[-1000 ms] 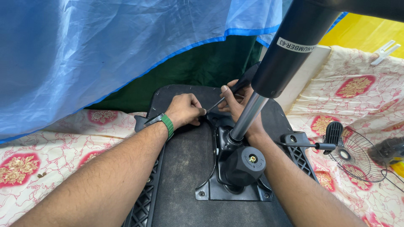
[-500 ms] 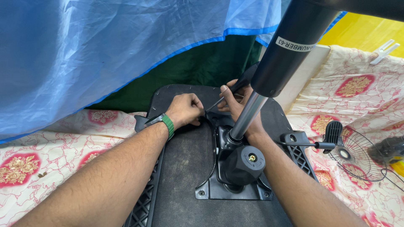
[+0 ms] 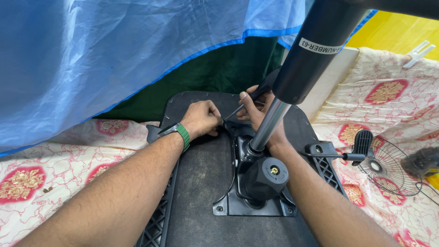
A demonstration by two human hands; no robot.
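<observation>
An upturned office chair seat (image 3: 196,183) lies black side up in front of me. A black metal mechanism plate (image 3: 249,201) with a round knob (image 3: 270,176) is fixed to it, and a chrome and black gas cylinder (image 3: 302,68) rises from it toward the camera. My right hand (image 3: 258,112) grips a screwdriver (image 3: 238,110) with a black handle, tip pointing down-left at the plate's far edge. My left hand (image 3: 201,119), with a green wristband, is pinched closed right at the tip; whatever it pinches is too small to see.
A blue plastic sheet (image 3: 114,59) hangs over the back left, dark green fabric under it. A floral pink and white cloth (image 3: 55,169) covers the floor. A black lever (image 3: 343,153) sticks out right of the seat, beside a wire fan grille (image 3: 393,169). A yellow wall shows at top right.
</observation>
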